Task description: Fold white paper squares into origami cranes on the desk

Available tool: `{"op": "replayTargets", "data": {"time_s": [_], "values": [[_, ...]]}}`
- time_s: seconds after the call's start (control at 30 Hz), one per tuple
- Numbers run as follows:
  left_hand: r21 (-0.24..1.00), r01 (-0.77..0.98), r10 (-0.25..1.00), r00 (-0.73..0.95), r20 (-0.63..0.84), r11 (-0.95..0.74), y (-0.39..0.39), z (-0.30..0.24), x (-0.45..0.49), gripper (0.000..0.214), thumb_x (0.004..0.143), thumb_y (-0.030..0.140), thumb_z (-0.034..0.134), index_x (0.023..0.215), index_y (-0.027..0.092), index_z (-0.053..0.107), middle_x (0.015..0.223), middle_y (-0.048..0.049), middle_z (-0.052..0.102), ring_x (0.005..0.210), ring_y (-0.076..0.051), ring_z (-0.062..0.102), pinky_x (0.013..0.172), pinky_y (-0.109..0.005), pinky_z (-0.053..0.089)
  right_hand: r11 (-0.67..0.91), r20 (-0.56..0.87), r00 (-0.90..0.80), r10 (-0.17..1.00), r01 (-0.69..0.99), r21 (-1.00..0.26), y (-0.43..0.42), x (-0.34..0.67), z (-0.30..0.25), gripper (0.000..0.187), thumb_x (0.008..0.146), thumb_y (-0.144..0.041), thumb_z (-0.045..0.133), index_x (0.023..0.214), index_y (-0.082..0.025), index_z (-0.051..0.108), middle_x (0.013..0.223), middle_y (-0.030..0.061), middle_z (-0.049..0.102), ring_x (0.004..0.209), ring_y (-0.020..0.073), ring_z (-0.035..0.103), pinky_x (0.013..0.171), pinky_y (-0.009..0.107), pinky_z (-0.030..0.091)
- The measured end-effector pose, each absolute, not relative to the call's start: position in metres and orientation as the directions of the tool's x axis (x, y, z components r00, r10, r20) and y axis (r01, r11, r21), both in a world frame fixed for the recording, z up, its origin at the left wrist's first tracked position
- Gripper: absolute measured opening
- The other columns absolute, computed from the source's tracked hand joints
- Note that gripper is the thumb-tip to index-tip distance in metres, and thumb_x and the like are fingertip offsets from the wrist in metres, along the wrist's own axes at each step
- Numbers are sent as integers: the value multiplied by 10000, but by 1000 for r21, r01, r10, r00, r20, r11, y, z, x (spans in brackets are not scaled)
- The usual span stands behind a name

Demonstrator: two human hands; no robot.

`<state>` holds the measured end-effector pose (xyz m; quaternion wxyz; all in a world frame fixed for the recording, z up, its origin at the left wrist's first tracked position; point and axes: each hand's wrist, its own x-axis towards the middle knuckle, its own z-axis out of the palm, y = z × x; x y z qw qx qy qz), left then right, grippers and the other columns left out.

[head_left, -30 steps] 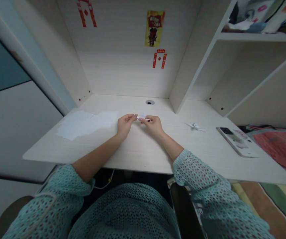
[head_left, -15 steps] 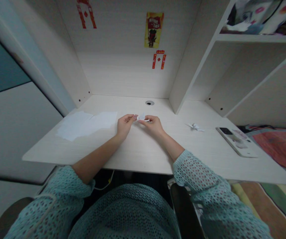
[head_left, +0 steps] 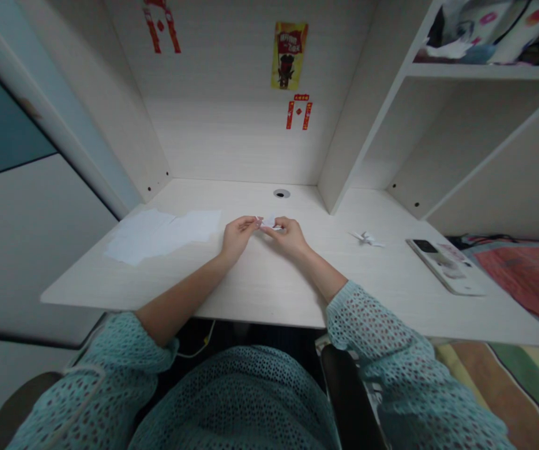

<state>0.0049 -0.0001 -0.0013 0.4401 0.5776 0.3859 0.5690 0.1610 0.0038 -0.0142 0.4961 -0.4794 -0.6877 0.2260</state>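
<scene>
Between my two hands, a little above the middle of the desk, is a small folded white paper piece [head_left: 268, 222]. My left hand [head_left: 239, 236] pinches its left end between thumb and fingertips. On the other side my right hand [head_left: 291, 236] is closed on its right part, thumb in front and fingers behind. The fingers hide much of the folds. To the right lies a finished-looking white paper crane [head_left: 366, 239] with thin points. Flat sheets of white paper [head_left: 157, 237] spread over the left of the desk.
The white desk [head_left: 260, 294] has a round cable hole [head_left: 281, 194] at the back. A phone [head_left: 445, 267] lies at the right. Upright panels and a shelf [head_left: 485, 72] with bags close in the desk. A black chair armrest [head_left: 344, 387] is below the front edge.
The left fingertips have shifted slightly right along the folded paper, closer to the right hand. The right hand has barely moved; the crane, sheets and phone lie as before.
</scene>
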Motion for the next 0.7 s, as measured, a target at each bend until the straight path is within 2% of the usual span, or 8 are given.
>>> {"op": "replayTargets", "data": {"time_s": [0.17,0.23,0.33,0.4,0.57,0.7], "values": [[968,-51,964,84,251,-247,2,-4,5,259,642,382,717,750,152,663,902,-79,709,824,-185,646,835,-327,473,369,378,-57,924,397,-841,3,160,-15,342,717,-502,634,738,-171,716,705,35,688,628,167,581,580,267,394],[975,-48,974,61,218,-216,4,-5,3,265,644,398,712,736,156,654,890,-76,708,836,-188,644,790,-307,477,355,350,-81,933,352,-866,3,160,-12,363,697,-513,649,792,-170,722,752,39,702,612,157,577,572,263,397],[985,-44,985,17,169,-169,6,-4,0,290,656,423,700,775,164,655,867,-76,706,832,-194,649,691,-275,468,358,345,-97,934,251,-899,4,162,-6,409,718,-542,610,848,-169,717,853,58,714,712,168,612,654,270,441],[987,-47,988,2,155,-155,6,-4,-1,302,664,426,698,810,164,659,873,-81,706,824,-198,655,657,-266,458,370,367,-51,929,185,-910,6,164,-3,445,787,-558,509,828,-164,713,846,70,715,776,178,626,720,285,454],[986,-54,988,3,157,-156,3,-2,-1,257,691,355,689,864,164,682,937,-91,709,803,-190,661,691,-281,474,357,361,-3,932,161,-920,9,170,-1,322,719,-455,629,821,-161,712,837,74,718,772,188,642,714,288,461],[985,-37,985,21,169,-168,0,0,1,249,696,334,689,871,156,689,917,-98,712,799,-196,660,715,-295,489,343,350,3,937,189,-920,6,168,-2,288,736,-422,606,761,-153,709,793,72,717,742,184,641,670,276,456]]}}
